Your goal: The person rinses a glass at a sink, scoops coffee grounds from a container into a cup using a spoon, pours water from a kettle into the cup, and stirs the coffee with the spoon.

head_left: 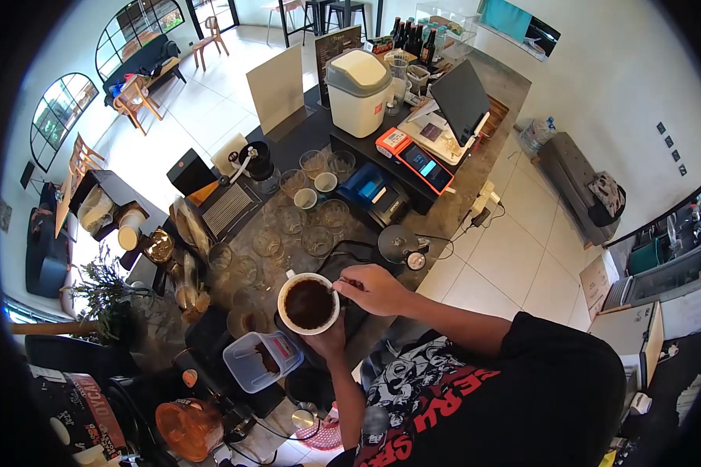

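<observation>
The right hand (pixel 371 288) pinches; the left hand (pixel 327 340) (partly hidden) holds from underneath, close beside it.

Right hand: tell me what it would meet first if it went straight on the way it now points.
The white cup, most likely: the right hand points at its near rim and looks almost against it, though depth is unclear.

Grey-brown counter (pixel 292 263) under clear glasses (pixel 318 240), 2 white cups (pixel 325 183), a blue printer (pixel 372 194).
</observation>
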The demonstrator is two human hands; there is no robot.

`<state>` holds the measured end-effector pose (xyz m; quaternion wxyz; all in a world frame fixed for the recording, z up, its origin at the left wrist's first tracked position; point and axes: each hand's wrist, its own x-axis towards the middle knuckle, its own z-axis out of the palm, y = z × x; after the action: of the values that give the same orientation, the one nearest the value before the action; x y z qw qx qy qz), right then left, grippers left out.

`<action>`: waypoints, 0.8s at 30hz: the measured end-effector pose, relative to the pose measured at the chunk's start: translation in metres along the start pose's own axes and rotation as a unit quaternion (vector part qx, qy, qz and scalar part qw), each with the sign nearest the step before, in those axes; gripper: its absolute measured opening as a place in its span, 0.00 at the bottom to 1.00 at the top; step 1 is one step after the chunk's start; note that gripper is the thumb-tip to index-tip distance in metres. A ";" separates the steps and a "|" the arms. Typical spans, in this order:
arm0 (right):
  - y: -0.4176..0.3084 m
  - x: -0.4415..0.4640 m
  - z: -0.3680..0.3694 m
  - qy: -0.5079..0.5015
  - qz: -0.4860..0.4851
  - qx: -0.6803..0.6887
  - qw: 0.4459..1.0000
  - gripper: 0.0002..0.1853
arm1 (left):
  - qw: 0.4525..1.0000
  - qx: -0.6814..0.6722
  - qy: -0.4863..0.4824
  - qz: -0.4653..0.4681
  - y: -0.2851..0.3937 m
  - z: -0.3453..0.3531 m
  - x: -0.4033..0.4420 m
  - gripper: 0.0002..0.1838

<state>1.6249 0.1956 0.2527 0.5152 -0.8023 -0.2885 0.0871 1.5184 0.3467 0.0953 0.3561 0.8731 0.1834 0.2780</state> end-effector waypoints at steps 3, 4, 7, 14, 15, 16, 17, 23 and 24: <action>0.001 -0.002 0.001 0.006 -0.012 -0.009 1.000 0.20 | 0.999 0.005 -0.017 0.034 0.002 -0.005 0.001 0.39; 0.001 0.001 0.002 0.013 -0.024 -0.017 0.999 0.19 | 0.999 -0.026 -0.024 0.022 0.002 -0.005 0.003 0.39; 0.000 0.005 0.003 0.030 -0.068 -0.023 0.997 0.17 | 0.997 -0.062 -0.042 0.005 0.004 -0.008 0.000 0.41; -0.002 0.020 0.006 0.025 -0.124 -0.019 0.992 0.09 | 0.999 0.043 0.015 -0.008 0.004 -0.021 -0.024 0.53; -0.005 0.022 0.003 0.024 -0.143 -0.034 0.989 0.07 | 0.999 0.036 0.004 -0.033 -0.003 -0.020 -0.032 0.58; -0.006 0.019 0.006 0.026 -0.137 -0.024 0.990 0.07 | 0.996 0.078 -0.004 -0.040 -0.009 -0.017 -0.041 0.62; -0.006 0.024 0.005 0.028 -0.136 -0.019 0.990 0.07 | 0.993 0.101 -0.032 -0.048 -0.007 -0.019 -0.044 0.64; -0.010 0.025 -0.004 0.008 -0.088 -0.013 0.996 0.09 | 0.981 0.181 -0.016 -0.063 0.006 -0.015 -0.046 0.60; -0.009 0.025 -0.004 0.021 -0.096 0.001 0.995 0.10 | 0.977 0.199 -0.018 -0.071 0.004 -0.012 -0.047 0.59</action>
<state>1.6437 0.2094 0.2661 0.5283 -0.7720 -0.3530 0.0209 1.4749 0.3258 0.0884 0.1972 0.9159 0.2905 0.1944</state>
